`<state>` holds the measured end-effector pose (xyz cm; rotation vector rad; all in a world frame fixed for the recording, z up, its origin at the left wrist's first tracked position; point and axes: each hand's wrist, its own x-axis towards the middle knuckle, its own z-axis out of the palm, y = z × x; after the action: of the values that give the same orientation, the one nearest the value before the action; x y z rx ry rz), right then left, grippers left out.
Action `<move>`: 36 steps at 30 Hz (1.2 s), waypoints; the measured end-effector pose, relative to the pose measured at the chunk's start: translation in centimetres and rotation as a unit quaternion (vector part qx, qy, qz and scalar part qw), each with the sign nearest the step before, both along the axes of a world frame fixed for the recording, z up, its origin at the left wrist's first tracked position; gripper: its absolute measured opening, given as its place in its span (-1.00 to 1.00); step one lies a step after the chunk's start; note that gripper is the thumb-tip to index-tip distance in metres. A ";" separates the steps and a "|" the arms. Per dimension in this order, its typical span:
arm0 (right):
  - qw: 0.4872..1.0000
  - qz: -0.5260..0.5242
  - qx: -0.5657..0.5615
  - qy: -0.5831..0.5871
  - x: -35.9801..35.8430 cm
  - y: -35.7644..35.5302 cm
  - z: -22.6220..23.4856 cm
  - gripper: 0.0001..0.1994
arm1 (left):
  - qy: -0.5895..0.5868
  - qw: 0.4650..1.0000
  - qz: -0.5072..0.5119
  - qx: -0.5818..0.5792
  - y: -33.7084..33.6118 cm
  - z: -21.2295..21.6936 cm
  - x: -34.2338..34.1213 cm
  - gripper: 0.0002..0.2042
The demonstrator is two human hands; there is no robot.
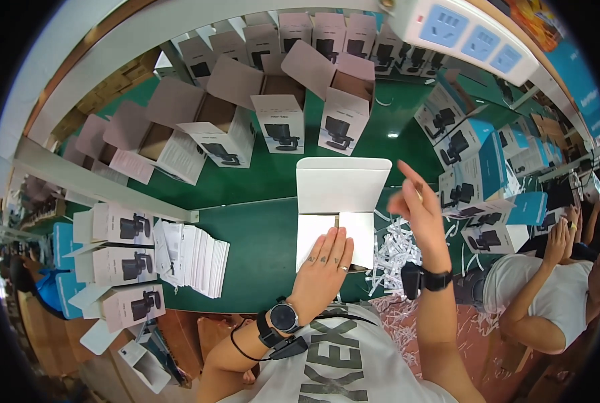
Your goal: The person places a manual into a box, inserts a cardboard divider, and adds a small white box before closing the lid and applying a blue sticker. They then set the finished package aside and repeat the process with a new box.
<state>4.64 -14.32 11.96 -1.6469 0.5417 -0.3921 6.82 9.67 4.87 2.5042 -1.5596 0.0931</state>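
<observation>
White carton [340,208] with its lid flap raised lies open on the green worktop [259,235]. Left hand [325,262] presses flat, fingers spread, on its near part. Right hand [417,205] hovers just right of it, loosely curled, seemingly holding nothing, above shredded paper [394,252].

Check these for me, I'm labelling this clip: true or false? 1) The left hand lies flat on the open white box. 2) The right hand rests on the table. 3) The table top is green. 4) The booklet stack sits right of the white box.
1) True: the left hand lies flat on the white box.
2) False: the right hand is raised above the table.
3) True.
4) False: the booklet stack lies left of it.
</observation>
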 end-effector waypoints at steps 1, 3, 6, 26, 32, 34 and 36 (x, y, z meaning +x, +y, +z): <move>0.995 0.020 0.093 -0.022 0.1 0.6 0.2 -0.66 | -0.001 1.000 -0.004 0.000 0.1 0.1 0.1 -0.38; 0.957 0.067 0.275 -0.063 0.3 1.2 0.4 -0.63 | 0.003 1.000 -0.007 -0.007 0.5 0.2 0.4 -0.39; 0.988 0.140 0.060 -0.017 -5.0 2.4 -1.4 -0.59 | 0.123 0.989 -0.007 -0.077 1.2 1.8 1.4 -0.42; 0.847 0.377 -0.352 -0.126 -0.8 5.7 3.1 -0.75 | 0.496 0.778 -0.029 -0.384 6.8 -2.2 4.5 -0.78; 0.756 0.409 -0.455 -0.233 4.9 9.5 1.0 -0.86 | 0.475 0.782 -0.043 -0.402 6.5 -1.4 4.3 -0.78; 0.752 0.413 -0.457 -0.236 5.1 9.9 0.9 -0.87 | 0.473 0.783 -0.040 -0.403 6.5 -1.4 4.2 -0.77; 0.750 0.410 -0.461 -0.238 5.2 10.3 0.8 -0.87 | 0.473 0.787 -0.042 -0.394 6.6 -1.3 4.3 -0.75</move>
<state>9.80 -4.05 12.79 -2.3910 -0.9353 -0.4045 11.12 16.28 3.61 1.4039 -0.8891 -0.3891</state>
